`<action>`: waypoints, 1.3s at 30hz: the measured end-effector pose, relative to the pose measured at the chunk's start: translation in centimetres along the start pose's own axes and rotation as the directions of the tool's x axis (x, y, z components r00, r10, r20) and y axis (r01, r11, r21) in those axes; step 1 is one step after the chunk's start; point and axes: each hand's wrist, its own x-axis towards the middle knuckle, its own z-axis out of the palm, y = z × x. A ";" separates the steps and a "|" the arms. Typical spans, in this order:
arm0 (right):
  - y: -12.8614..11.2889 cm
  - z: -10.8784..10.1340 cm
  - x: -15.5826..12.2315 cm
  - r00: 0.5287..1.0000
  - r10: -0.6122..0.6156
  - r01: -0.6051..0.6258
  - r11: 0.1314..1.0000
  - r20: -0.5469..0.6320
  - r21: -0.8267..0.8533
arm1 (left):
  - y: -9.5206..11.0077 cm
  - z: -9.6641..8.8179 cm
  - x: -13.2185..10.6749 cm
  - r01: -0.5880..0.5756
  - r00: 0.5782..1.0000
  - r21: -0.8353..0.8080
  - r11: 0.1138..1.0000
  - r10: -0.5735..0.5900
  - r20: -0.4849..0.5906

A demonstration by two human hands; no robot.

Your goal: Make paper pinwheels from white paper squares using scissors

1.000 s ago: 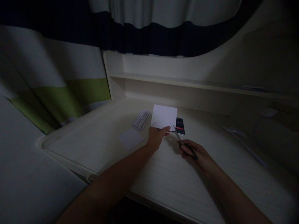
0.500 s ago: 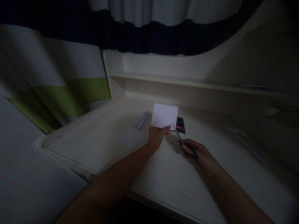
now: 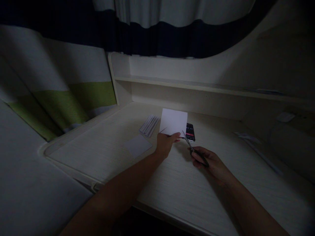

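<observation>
My left hand point(image 3: 165, 143) is closed on the lower edge of a white square sheet of paper point(image 3: 174, 120), holding it tilted above the desk. A short dark slit runs in from the sheet's lower left edge. Fingers of my right hand point(image 3: 205, 159) are wrapped round the dark handles of a pair of scissors point(image 3: 188, 141). The blades point up and left, with their tips at the sheet's lower right corner. Partly behind the sheet lies a phone point(image 3: 190, 132) with a lit screen.
Left of my left hand lie a folded stack of white paper strips point(image 3: 149, 125) and a flat square of paper point(image 3: 138, 146) on the pale desk point(image 3: 98, 144). A raised shelf point(image 3: 177, 84) runs along the back. Striped curtains point(image 3: 91, 95) hang behind and left. Long white strips point(image 3: 261, 153) lie at right.
Hardly anything differs. Both hands, the sheet and the scissors stay in nearly the same place.
</observation>
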 end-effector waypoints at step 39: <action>-0.4 -0.3 -0.1 0.999 0.012 -0.015 0.997 -0.042 -0.079 | 0.0 0.0 0.0 -0.023 0.999 -0.003 1.000 0.023 0.045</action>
